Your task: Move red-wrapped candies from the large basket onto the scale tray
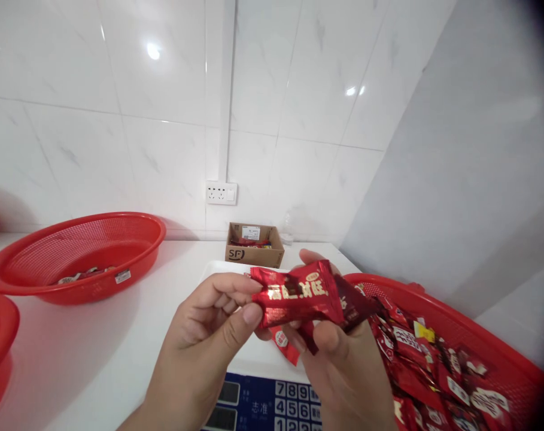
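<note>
Between thumb and fingers, my left hand (204, 335) pinches the left end of a shiny red snack packet (298, 296) with gold lettering. My right hand (348, 371) is closed around more red packets, among them a darker red packet (355, 305) behind the first one. Its fingers also pass behind the front packet, and whether they grip that one I cannot tell. Below the hands stands a digital scale (258, 404) with a white pan and a blue keypad. Another red packet (283, 344) shows beneath the hands, partly hidden; whether it is held or lies on the pan is unclear.
At the right, a red plastic basket (491, 353) is filled with red-wrapped snacks. A red colander-like basket (132, 224) with a few packets stands at the left, another red basket (2, 335) nearer. A cardboard box (254, 256) of packets sits by the tiled wall.
</note>
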Demonstrator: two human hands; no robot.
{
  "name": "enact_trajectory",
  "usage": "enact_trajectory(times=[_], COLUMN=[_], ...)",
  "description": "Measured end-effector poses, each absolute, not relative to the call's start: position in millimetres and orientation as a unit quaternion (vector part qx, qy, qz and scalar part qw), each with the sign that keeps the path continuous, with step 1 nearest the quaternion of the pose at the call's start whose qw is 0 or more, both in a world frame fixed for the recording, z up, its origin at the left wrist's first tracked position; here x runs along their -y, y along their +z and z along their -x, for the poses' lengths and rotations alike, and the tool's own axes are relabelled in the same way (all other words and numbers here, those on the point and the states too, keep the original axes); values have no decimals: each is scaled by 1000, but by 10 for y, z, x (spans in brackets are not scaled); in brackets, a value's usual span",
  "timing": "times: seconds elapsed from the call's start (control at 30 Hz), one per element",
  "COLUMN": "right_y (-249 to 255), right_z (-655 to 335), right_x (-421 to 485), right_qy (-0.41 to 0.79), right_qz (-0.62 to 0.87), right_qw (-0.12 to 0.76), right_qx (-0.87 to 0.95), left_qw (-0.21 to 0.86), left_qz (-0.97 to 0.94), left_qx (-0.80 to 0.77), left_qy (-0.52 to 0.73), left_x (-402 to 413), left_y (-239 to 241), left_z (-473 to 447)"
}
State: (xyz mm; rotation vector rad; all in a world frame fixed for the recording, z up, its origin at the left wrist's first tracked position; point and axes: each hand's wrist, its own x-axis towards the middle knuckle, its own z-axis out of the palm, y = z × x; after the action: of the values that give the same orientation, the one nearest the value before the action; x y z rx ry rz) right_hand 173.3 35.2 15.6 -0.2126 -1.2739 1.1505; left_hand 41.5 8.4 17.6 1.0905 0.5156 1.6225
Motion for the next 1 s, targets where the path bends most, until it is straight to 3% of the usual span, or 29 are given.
enact_trajectory(times=[0.17, 0.4, 0.6, 0.87, 1.0], right_y=[169, 262, 369, 471, 470], right_z=[-1725, -2116, -2312, -2336, -2355], right_x=[-351, -460, -399, -294, -247], right_qy=[540, 441, 427, 425, 421], right_qz=[87, 96, 88, 106, 112], right_qw=[636, 789, 844, 871, 877], right_qx=[544, 417, 311, 220, 204], left_qw=[541, 447, 290, 143, 86], left_qz=[-497, -548, -713, -896, -925], left_qx=[-241, -336, -460, -382, -344], left_qy=[635, 623, 442, 174, 134], left_x=[-79, -143, -369, -607, -675], left_y=[161, 148, -78, -364, -444], left_z=[-442, -486, -566, -908, -979])
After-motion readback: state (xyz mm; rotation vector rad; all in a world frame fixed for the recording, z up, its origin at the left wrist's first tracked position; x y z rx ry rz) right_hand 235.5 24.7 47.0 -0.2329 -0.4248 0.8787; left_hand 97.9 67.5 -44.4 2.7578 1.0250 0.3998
